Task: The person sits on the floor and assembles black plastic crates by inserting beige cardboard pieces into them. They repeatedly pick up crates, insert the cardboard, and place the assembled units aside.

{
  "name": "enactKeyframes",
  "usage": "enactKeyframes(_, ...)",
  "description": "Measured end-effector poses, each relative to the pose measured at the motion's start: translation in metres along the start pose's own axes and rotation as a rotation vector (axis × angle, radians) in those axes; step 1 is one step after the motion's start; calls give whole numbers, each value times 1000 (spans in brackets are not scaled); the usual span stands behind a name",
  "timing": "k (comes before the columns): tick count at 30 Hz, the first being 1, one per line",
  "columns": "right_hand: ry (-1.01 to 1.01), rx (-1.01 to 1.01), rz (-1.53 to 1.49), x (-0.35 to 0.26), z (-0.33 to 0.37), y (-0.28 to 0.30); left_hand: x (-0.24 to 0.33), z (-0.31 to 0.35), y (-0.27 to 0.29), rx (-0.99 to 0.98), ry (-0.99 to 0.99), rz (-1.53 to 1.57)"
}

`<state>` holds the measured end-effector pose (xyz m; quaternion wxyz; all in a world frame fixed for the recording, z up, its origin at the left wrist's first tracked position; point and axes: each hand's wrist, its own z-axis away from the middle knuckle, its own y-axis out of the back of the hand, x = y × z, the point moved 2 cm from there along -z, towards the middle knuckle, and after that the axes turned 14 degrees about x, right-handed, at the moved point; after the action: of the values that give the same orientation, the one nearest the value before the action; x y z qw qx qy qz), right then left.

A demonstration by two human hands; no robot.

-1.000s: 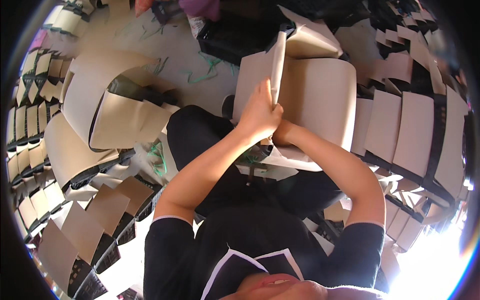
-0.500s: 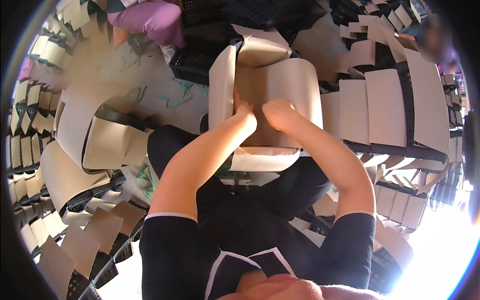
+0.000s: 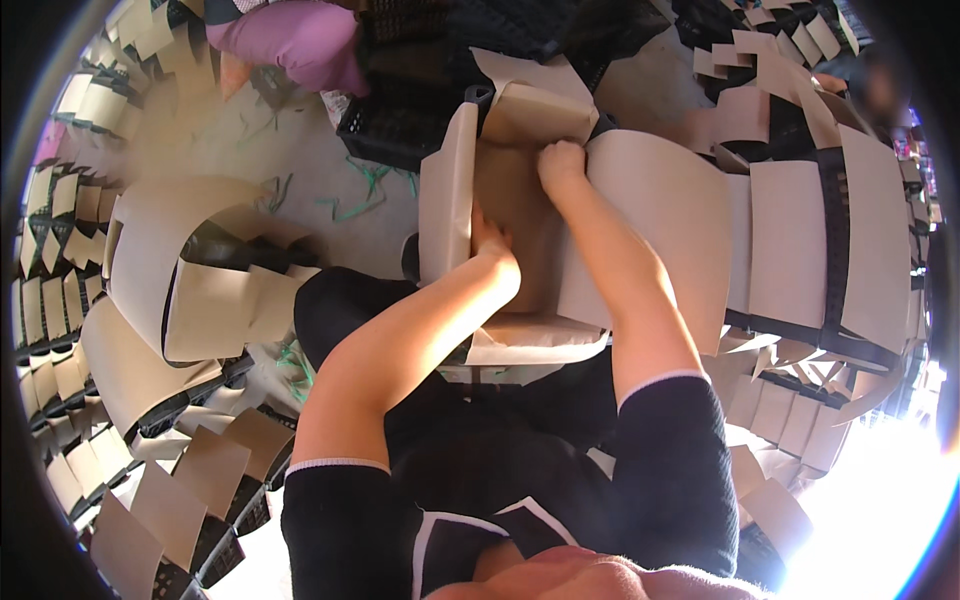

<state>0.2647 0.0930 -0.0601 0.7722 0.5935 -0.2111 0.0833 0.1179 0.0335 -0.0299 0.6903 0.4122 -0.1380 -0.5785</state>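
Note:
In front of me stands a dark crate lined with stiff brown paper (image 3: 512,190), its flaps standing up or folded out over the sides. Inside it, my left hand (image 3: 490,238) lies against the paper along the left wall, fingers stretched out and partly hidden by the flap. My right hand (image 3: 562,165) is curled into a fist against the paper at the far right corner, with nothing visible in it. A wide right flap (image 3: 660,235) bends outward beside my right forearm.
Paper-lined crates (image 3: 785,230) stand in a row to the right, and more (image 3: 215,300) to the left. A black crate (image 3: 385,130) sits beyond, near a person in purple trousers (image 3: 290,45). Green strapping scraps (image 3: 365,185) lie on the floor.
My right hand has moved from the middle of the crate to its far right corner. The right paper flap has spread outward to the right. My left hand stays along the left wall.

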Motion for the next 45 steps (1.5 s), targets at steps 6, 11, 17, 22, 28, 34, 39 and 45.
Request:
enactKeyframes(6,214,-120,67,-15,41,-5,-1,-9,-6,-3,7,71)
enactKeyframes(11,519,-404,-4,-44,130,-15,-2,3,5,5,6,93)
enactKeyframes(17,478,-418,-199,-35,148,23,3,-6,35,209,-32,378)
enactKeyframes(22,311,165,-170,23,193,70,37,-51,19,624,-51,482)
enactKeyframes(28,-285,664,-1140,41,185,29,44,-43,25,580,-40,364)
enactKeyframes(34,-614,549,-1272,80,93,12,45,-43,29,510,-33,297)
enactKeyframes(39,-632,425,-1072,99,71,34,45,-49,26,534,-21,376)
enactKeyframes(45,-554,359,-1251,55,205,19,46,-51,21,525,12,432)
